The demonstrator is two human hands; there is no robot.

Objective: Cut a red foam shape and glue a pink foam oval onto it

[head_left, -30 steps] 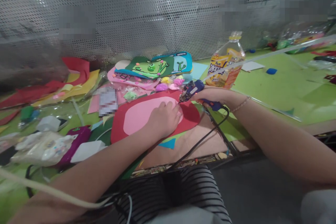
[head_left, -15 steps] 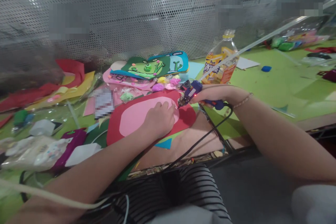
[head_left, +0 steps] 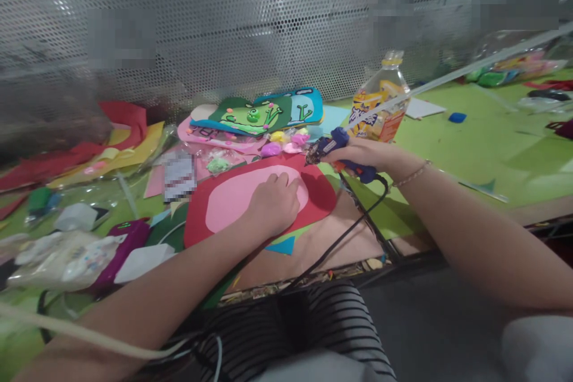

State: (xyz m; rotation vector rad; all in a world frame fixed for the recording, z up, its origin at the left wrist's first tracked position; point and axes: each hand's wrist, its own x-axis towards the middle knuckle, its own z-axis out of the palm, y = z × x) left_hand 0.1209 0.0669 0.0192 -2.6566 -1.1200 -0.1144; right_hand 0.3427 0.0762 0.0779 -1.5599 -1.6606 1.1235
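A pink rounded foam piece (head_left: 228,200) lies on a larger red foam sheet (head_left: 324,191) at the table's front edge. My left hand (head_left: 275,203) rests on the pink piece, its fingers slightly bent and a little apart. To the right, my right hand (head_left: 364,155) is wrapped round a dark blue glue gun (head_left: 333,142) with a black cable. The gun's nozzle points left, over the red sheet's upper right edge. Beyond the sheet lie small bags of yellow, purple and pink clay (head_left: 286,142).
Decorated foam shapes (head_left: 259,113) lie behind the red sheet. A clear bottle (head_left: 380,101) with a yellow neck stands at the back right. A purple device (head_left: 120,250), a white adapter (head_left: 145,262) and plastic bags (head_left: 58,259) are at the left. A perforated metal panel (head_left: 224,18) rises behind.
My right hand has lifted the glue gun slightly up and away from my left fingers. My left hand stays on the pink piece. The view has shifted slightly.
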